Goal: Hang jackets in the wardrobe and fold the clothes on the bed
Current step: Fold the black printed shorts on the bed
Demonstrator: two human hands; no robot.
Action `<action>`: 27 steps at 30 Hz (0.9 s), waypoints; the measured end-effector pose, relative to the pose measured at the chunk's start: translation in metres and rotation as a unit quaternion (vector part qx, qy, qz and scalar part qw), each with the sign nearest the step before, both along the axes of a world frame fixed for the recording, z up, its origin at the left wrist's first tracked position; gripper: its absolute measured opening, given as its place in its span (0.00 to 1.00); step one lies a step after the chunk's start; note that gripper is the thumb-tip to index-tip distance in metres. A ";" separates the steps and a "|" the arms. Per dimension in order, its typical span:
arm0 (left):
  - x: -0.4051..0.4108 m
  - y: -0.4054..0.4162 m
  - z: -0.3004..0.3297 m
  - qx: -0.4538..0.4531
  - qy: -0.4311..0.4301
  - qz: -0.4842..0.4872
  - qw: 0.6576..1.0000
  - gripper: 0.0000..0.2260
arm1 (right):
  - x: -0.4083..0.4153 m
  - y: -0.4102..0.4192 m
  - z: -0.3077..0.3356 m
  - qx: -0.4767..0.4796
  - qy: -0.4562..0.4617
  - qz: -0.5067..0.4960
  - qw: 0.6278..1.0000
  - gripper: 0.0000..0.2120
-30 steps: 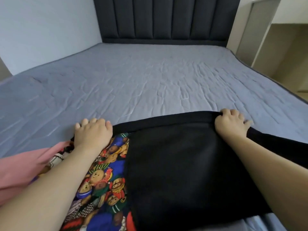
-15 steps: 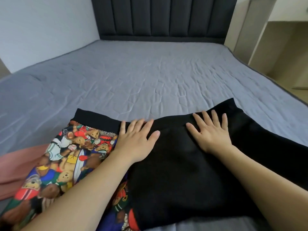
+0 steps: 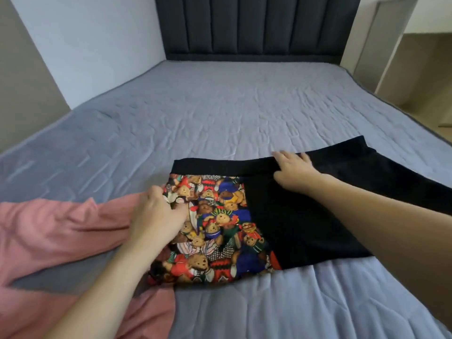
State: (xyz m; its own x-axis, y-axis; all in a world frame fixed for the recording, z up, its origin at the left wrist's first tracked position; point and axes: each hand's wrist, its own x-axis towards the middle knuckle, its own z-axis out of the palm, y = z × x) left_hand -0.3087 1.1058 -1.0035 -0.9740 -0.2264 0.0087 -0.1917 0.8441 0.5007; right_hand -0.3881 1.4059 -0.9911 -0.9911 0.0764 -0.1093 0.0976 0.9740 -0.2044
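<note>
On bed [image 3: 244, 106]: bear-print garment [image 3: 215, 228] lengthwise toward headboard; left hand [image 3: 156, 216] grip pinching edge, right hand [image 3: 293, 167] flat.

Matt black cloth garment [image 3: 305, 216], crinkled quilted grey bedcover [image 3: 220, 113].

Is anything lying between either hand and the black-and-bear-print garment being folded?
Nothing visible. The left hand rests on the garment's bear-print edge, beside the pink cloth; the right hand touches its black band at the far edge.
</note>
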 end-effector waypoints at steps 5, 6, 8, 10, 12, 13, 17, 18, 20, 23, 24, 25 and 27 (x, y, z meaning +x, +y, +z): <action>0.018 -0.033 -0.013 0.347 -0.212 -0.055 0.912 0.23 | -0.042 -0.150 0.005 -0.101 -0.088 0.136 0.982 0.44; 0.020 -0.036 -0.020 0.382 -0.222 -0.051 0.896 0.26 | -0.050 -0.165 0.001 -0.088 -0.104 0.140 0.981 0.47; 0.023 -0.033 -0.029 0.419 -0.242 -0.039 0.874 0.29 | -0.063 -0.181 -0.005 -0.092 -0.137 0.142 0.976 0.46; 0.024 -0.024 -0.031 0.417 -0.254 -0.032 0.872 0.27 | -0.074 -0.184 -0.005 -0.084 -0.144 0.147 0.975 0.47; 0.024 -0.018 -0.023 0.422 -0.275 -0.006 0.864 0.20 | -0.076 -0.184 0.007 -0.065 -0.137 0.146 0.978 0.46; 0.020 -0.019 -0.013 0.442 -0.294 -0.002 0.848 0.15 | -0.076 -0.184 0.018 -0.056 -0.133 0.151 0.978 0.43; -0.009 -0.036 0.057 0.490 -0.289 -0.018 0.822 0.09 | -0.079 -0.176 0.090 -0.117 -0.110 0.168 0.973 0.18; -0.019 -0.041 0.077 0.483 -0.272 -0.020 0.832 0.13 | -0.081 -0.172 0.111 -0.151 -0.094 0.159 0.971 0.15; -0.039 -0.045 0.123 0.447 -0.248 -0.039 0.859 0.19 | -0.085 -0.160 0.155 -0.223 -0.052 0.132 0.965 0.12; -0.069 -0.043 0.199 0.362 -0.201 -0.083 0.907 0.12 | -0.091 -0.140 0.220 -0.316 0.007 0.099 0.944 0.11; -0.078 -0.041 0.227 0.331 -0.177 -0.093 0.922 0.11 | -0.095 -0.133 0.241 -0.349 0.032 0.088 0.932 0.12; -0.087 -0.038 0.254 0.297 -0.144 -0.101 0.939 0.13 | -0.098 -0.127 0.261 -0.387 0.058 0.072 0.917 0.14; -0.107 -0.031 0.309 0.225 -0.051 -0.117 0.966 0.16 | -0.103 -0.116 0.303 -0.467 0.111 0.043 0.876 0.16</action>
State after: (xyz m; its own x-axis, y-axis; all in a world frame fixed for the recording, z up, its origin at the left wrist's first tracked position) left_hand -0.4157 1.0749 -0.6945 -0.9896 0.0407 -0.1378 -0.0900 0.5722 0.8152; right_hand -0.4914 1.2894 -0.6884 -0.9937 -0.0191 0.1108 -0.1099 0.3739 -0.9210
